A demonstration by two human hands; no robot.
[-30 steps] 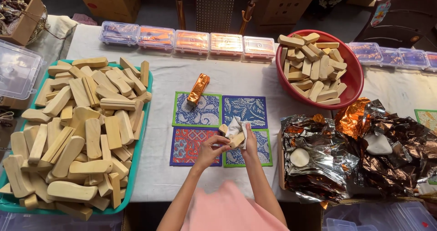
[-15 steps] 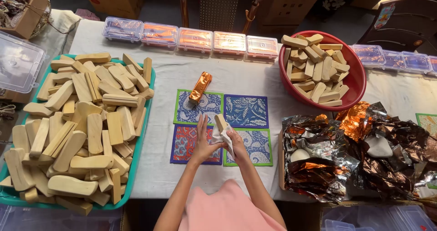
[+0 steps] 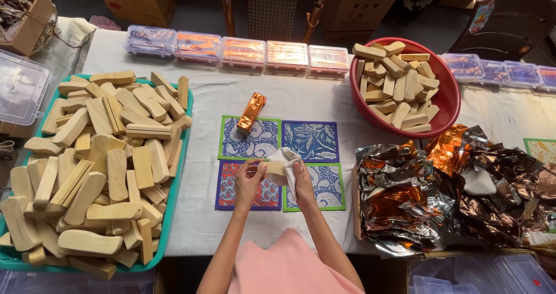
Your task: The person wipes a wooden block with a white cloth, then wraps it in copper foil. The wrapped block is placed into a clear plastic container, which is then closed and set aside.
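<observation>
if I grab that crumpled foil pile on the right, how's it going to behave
The foil pile probably lifts light and floppy: thin, crinkled sheets lie loosely heaped. Likely it sheds pieces, as separate silver and copper sheets overlap.

Person seen from above, lower centre of the frame: two bare forearms, unsleeved to the elbow, ending in the left hand (image 3: 249, 183) and right hand (image 3: 302, 181). No rings, watch or bracelets visible. A plain pink garment covers the lap.
</observation>
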